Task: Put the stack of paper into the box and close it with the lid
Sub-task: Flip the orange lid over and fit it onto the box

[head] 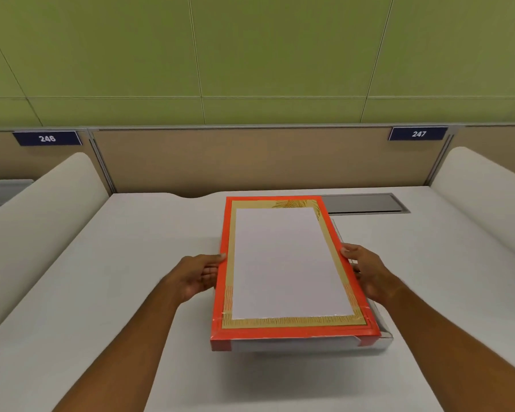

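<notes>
We hold the lid (289,269), a flat red-bordered panel with a gold inner frame and a white centre, by its two long sides. Our left hand (201,276) closes its grip on the lid's left edge, the thumb on top and the fingers curled beneath. Our right hand (366,273) grips the right edge in the same way. The lid is lifted off the surface (116,278), casting a shadow below its near edge, and it tilts slightly, with the near end raised toward us. Under its right side we see the pale rim of the box (382,328), which rests on the surface toward the right of centre; the lid covers most of it but sits offset to the left. We cannot tell whether the stack of paper is inside, since the lid hides the interior. Near the surface's far edge lies a grey hatch (366,203), and beyond it a partition carries number plates 246 (46,138) and 247 (418,134).
</notes>
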Demonstrator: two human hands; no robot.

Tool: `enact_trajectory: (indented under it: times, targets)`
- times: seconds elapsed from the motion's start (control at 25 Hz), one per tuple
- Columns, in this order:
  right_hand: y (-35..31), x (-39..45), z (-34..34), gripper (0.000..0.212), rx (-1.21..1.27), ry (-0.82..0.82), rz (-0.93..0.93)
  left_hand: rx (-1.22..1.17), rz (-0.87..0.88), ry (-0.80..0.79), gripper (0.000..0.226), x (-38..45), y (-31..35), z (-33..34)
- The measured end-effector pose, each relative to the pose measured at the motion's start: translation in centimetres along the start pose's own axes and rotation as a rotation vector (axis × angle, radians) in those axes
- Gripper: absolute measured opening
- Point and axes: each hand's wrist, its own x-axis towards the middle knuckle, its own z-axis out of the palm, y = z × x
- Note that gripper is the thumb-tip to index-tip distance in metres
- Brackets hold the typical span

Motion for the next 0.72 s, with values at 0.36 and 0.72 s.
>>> enact_trajectory:
  times: [0.36,0.72]
  targets:
    - [0.3,6.2,-7.0,0.035,-0.109,0.012,0.074,-0.059,-0.093,0.14,0.032,4.3,-2.5,9.0]
    - [1.8,7.2,-6.7,0.035,-0.17,-0.031,0.13,-0.01,-0.121,0.192,0.036,5.2,-3.2,8.7]
